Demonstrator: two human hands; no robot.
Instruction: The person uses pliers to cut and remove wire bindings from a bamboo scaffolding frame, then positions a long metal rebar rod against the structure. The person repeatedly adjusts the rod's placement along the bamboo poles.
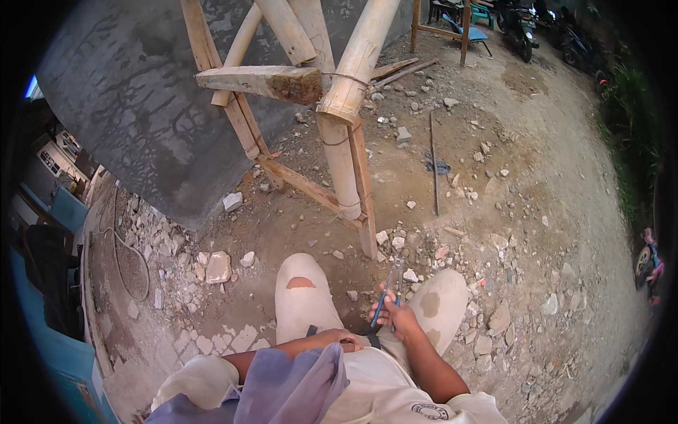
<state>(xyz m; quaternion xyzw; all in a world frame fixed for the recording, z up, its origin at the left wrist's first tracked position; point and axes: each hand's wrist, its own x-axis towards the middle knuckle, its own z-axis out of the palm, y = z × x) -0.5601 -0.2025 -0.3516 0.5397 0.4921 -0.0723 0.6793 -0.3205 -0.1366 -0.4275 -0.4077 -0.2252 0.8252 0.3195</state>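
My right hand is closed round a pair of pliers with blue handles. Their metal jaws point up and away from me, between my knees, and the handles are spread apart. Close to my waist, my left hand is curled in; whether anything is inside it is hidden. Ahead of my knees stands a scaffold of bamboo poles and wooden battens, bound with wire. A short timber beam runs across its upper part. Neither hand touches the scaffold.
A grey plastered wall rises at the left behind the scaffold. Broken stones and rubble litter the ground. A thin rod lies right of the scaffold, a hose at the left. Motorcycles stand far right.
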